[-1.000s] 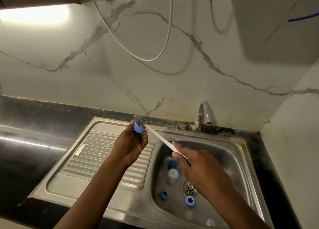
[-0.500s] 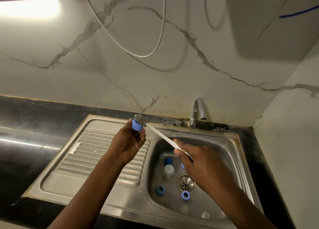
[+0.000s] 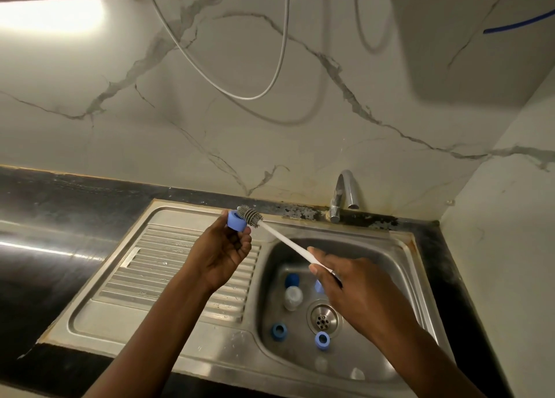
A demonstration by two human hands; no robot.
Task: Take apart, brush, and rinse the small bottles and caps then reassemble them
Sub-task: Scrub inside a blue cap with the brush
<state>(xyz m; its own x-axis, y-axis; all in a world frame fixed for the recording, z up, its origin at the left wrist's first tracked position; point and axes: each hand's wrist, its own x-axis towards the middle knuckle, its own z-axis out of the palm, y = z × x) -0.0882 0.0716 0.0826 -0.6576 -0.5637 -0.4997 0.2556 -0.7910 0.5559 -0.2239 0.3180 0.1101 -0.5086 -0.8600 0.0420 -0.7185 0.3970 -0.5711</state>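
The left hand (image 3: 223,252) pinches a blue cap (image 3: 237,221) in curled fingertips. The right hand (image 3: 354,292) is wrapped round the brush (image 3: 285,241) handle, with the bristles at the cap's mouth. In the sink (image 3: 390,265), a bottle (image 3: 293,297) lies at ten o'clock of the drain (image 3: 322,320), a second cap (image 3: 279,331) at eight and a third cap (image 3: 322,340) at six.

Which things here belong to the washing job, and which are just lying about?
Job: cap in left hand, brush in right hand, bottle, loose caps, sink, tap.
Lying about: white cable, blue hose.
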